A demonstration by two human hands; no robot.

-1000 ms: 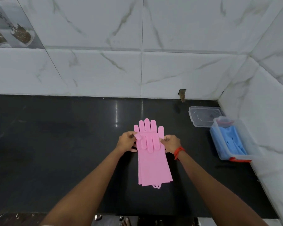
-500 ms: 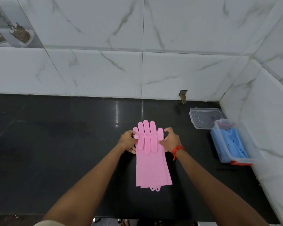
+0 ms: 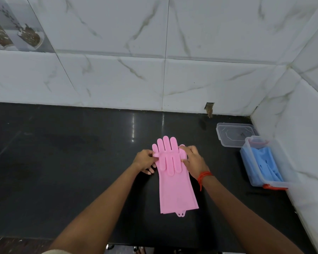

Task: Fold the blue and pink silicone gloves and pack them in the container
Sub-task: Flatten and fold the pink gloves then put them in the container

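pink gloves (image 3: 173, 182) — stacked flat mid-bench (image 3: 62, 171), fingers far | left hand (image 3: 145, 161) pinching their left edge | right hand (image 3: 193, 159) gripping the right edge | blue gloves (image 3: 261, 165) — in container (image 3: 281, 162), far right

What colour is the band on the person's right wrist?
Orange-red, a thin thread band tied around the right wrist; the head view shows it clearly.

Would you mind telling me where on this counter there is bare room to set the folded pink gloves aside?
The black counter is bare from the left hand to its left edge, and between the pink gloves and the back wall. The right corner is crowded: the lid and the container holding the blue gloves.
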